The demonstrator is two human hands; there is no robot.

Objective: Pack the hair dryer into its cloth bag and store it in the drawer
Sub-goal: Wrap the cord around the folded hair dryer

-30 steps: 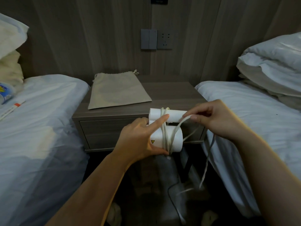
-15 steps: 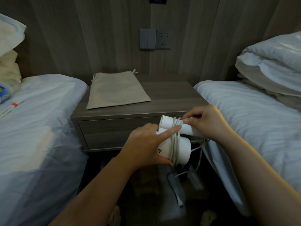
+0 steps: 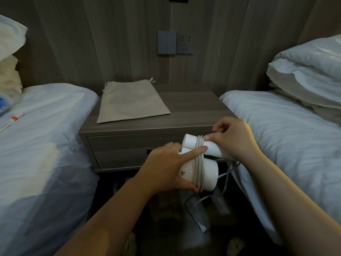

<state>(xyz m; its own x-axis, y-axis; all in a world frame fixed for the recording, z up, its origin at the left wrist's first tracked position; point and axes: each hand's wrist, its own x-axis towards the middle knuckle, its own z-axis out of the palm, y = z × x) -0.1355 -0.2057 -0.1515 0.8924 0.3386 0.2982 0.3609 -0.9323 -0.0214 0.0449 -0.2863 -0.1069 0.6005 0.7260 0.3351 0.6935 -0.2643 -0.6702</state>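
Observation:
A white folded hair dryer [image 3: 207, 171] hangs in front of the nightstand, with its pale cord [image 3: 199, 163] wound several times around barrel and handle. My left hand [image 3: 166, 167] grips the barrel, its index finger pressing the coils. My right hand [image 3: 234, 138] pinches the cord at the top of the handle. Loose cord dangles below toward the floor [image 3: 224, 185]. A beige drawstring cloth bag [image 3: 129, 102] lies flat on the nightstand top. The drawer [image 3: 129, 150] under it is closed.
The wooden nightstand [image 3: 193, 108] stands between two white beds, one left [image 3: 40, 145] and one right [image 3: 287, 137]. Folded pillows [image 3: 306, 74] lie on the right bed. Switches and a wall socket [image 3: 175, 43] are above. A dark cable lies on the floor [image 3: 191, 209].
Both hands and the dryer have dropped lower, in front of the drawer. More cord is now wound around the dryer, and the loose tail has shortened.

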